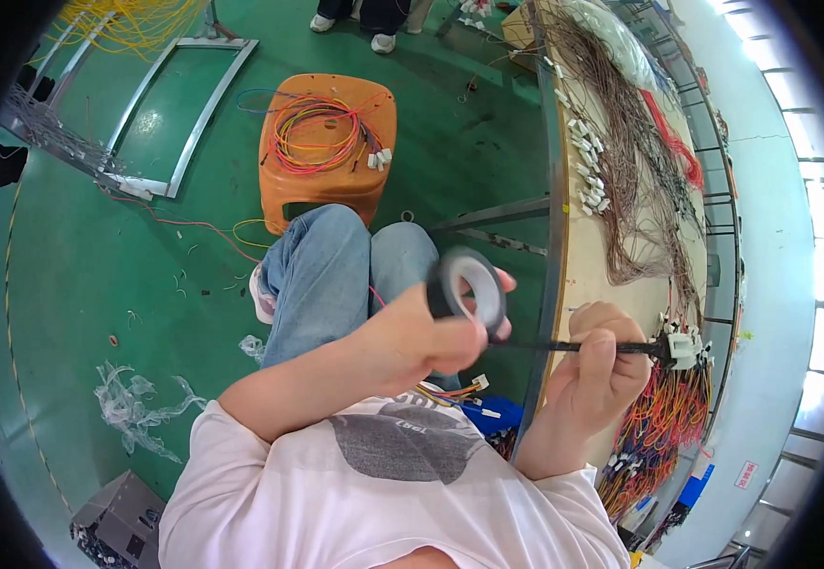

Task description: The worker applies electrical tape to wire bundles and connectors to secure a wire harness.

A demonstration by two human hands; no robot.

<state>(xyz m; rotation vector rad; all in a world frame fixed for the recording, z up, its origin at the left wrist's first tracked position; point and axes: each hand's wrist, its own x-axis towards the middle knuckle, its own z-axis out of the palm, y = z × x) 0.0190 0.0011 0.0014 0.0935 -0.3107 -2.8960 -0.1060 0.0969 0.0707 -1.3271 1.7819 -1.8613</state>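
My left hand (440,341), blurred by motion, is closed round a roll of black tape (443,283) with a pale core, above my knees. A dark strip stretches from the roll toward my right hand (606,365). That hand grips a black-wrapped wire harness (656,349) in its bent fingers, over the edge of the workbench. From its far side sticks out the harness's white connector (683,351). Part of the harness is hidden inside my fist.
An orange stool (284,194) with coiled coloured wires (315,135) stands ahead. The workbench (578,275) on my right carries brown wire bundles (620,142) and red-orange wires (668,408). Metal frames (137,114) and clear plastic scraps (137,403) lie left; another person's legs show far off.
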